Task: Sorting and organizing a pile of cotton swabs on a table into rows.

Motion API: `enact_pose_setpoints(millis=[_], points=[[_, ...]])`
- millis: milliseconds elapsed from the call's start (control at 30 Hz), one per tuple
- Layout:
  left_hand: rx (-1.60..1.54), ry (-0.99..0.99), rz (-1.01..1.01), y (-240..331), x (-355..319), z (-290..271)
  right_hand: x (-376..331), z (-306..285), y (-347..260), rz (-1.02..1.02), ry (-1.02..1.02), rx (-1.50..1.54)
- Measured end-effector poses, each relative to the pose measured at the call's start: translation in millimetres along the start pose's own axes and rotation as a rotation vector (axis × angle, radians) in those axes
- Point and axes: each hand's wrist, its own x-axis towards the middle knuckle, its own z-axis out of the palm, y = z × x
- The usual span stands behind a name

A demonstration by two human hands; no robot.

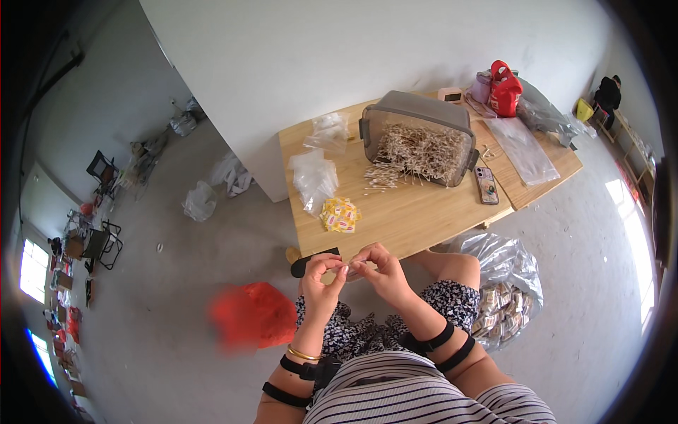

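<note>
Item 1, nearest: my left hand (321,281) and my right hand (381,272), raised together over my lap at the table's near edge. Both pinch a small clear plastic pouch (351,267) between fingertips and thumbs; it sits between the two hands, too small to tell what is inside or whether its mouth is closed.

Item 2: a blurred red plastic bag (254,316) on the floor to my left, near my knee.

Item 3: a large clear sack (503,297) on the floor to my right, part-filled with what look like finished small packets. I judge a fair share of the packing already done.

Item 4: a black flat object (313,260) at the table's near corner, just beside my left hand.

Item 5: the wooden table (417,212). On it, a heap of yellow-and-red sachets (340,214), and behind them two stacks of empty clear pouches (314,177).

Item 6: a clear bin with a grey lid (418,138) lying on its side, cotton swabs (413,154) spilling from its mouth onto the table. The bin looks well stocked, so I judge much is left to pack.

Item 7: a phone (486,185) right of the bin, a long clear bag (524,148) beyond it.

Item 8, farthest: a red bag (505,88) at the far corner.
</note>
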Motion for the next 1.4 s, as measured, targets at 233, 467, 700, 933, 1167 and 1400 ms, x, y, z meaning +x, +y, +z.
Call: enact_pose_setpoints(millis=[233, 467, 700, 933, 1167, 1400], points=[[0.068, 0.019, -0.053, -21.4, 15.5, 4.4, 13.8, -12.2, 30.0, 0.209, 0.082, 0.278], [-0.204, 0.011, -0.37, -56.0, 26.0, 22.4, 23.2, -16.0, 61.0, 0.314, 0.13, 0.219], [-0.26, -0.005, -0.498, -119.7, 23.3, 42.8, 28.8, -20.8, 112.9, 0.435, 0.134, 0.119], [-0.17, -0.118, -0.605, -153.4, 36.4, 57.0, 43.6, -38.9, 161.0, 0.505, 0.06, -0.246], [-0.273, -0.268, -0.815, -169.5, 45.8, 44.9, 57.4, -58.9, 168.7, 0.751, -0.194, 0.044], [-0.278, -0.175, -0.833, -160.3, 42.9, 49.6, 44.4, -41.6, 160.2, 0.27, -0.058, -0.308]])
